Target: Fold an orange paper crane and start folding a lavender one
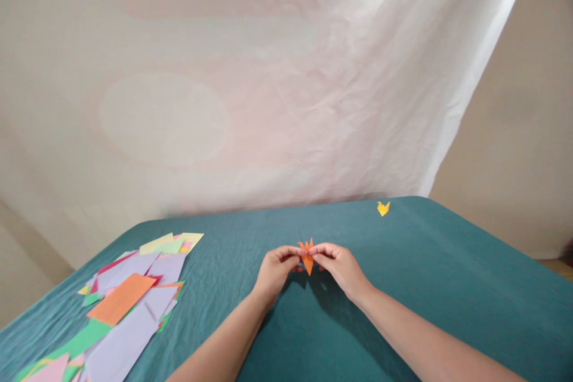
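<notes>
An orange origami crane (308,261) is held between both my hands, a little above the middle of the table. Its narrow points stick upward and another point hangs down below my fingertips. My left hand (278,267) pinches the crane's left side between thumb and fingers. From the other side, my right hand (338,264) pinches its right part in the same way. The fingertips cover some of the folds.
A teal cloth (215,286) covers the table. At the left lies a loose heap of coloured paper sheets (129,334). A yellow origami crane (383,209) rests near the far right edge. Behind the table hangs a pale sheet (250,101).
</notes>
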The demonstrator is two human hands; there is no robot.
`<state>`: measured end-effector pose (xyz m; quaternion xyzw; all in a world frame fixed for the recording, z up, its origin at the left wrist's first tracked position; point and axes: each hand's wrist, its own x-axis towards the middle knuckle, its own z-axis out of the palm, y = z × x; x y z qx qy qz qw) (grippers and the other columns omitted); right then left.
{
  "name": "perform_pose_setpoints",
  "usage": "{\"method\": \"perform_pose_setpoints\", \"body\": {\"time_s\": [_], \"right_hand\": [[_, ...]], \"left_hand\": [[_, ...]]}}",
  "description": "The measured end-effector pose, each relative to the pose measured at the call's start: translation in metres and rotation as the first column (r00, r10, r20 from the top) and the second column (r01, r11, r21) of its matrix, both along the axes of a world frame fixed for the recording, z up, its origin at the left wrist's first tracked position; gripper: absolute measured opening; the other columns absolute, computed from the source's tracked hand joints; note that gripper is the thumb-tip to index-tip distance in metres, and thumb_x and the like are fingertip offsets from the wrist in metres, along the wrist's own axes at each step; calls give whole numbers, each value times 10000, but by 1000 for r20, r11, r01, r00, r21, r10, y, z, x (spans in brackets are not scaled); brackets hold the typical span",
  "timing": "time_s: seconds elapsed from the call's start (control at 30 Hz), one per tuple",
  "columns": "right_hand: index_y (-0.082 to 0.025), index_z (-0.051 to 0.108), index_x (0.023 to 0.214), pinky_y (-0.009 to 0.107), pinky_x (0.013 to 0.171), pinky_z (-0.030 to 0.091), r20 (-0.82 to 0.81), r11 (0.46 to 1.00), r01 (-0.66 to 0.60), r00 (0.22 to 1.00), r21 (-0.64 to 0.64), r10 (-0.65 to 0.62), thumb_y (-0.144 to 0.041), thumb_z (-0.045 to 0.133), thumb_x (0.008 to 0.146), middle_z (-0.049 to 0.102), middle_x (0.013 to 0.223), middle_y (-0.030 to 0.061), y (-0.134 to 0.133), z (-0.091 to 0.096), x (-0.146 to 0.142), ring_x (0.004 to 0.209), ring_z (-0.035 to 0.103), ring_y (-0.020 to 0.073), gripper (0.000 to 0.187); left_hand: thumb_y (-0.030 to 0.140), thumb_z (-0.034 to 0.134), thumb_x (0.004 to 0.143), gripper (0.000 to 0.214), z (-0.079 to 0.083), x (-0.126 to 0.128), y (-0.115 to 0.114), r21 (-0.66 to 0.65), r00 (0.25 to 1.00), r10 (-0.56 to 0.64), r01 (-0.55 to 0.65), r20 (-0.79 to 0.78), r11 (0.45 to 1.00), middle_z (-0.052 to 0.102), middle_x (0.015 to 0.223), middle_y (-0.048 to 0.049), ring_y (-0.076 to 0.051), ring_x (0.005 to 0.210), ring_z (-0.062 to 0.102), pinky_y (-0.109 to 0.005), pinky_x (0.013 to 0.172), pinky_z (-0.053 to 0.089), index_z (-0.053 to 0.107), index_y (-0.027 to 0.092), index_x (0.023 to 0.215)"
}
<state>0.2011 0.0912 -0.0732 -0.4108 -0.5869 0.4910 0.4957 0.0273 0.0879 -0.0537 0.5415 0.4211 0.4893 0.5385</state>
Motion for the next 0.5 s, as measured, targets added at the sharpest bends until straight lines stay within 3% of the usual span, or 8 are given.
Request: {"method": "perform_pose_setpoints", "body": {"time_s": [0.13,0.3,0.5], "right_hand": [[-170,704,893,265,627,421,-41,998,-50,998,-23,49,-323,603,788,708,843,44,-1,3,1,689,589,161,211],[-183,695,924,263,634,429,-89,992,-118,989,-42,114,-353,671,747,704,844,38,-2,3,-1,724,597,165,247],[-180,689,865,266,635,432,-96,994,-102,991,-45,98,-430,704,741,688,787,31,1,0,-1,700,587,158,280]], "left_hand": [[194,722,635,181,2,-1,0,3,1000,1,-1,-19,1000,725,847,-85,-181,753,657,-262,696,512,739,140,808],[263,737,654,204,0,-3,2,-1,999,26,-26,-21,1000,708,692,-59,-158,637,635,-255,660,494,743,125,805],[325,772,651,269,1,-3,1,-23,1000,14,-13,7,1000,704,688,-62,-152,629,628,-255,668,495,729,114,813]]}}
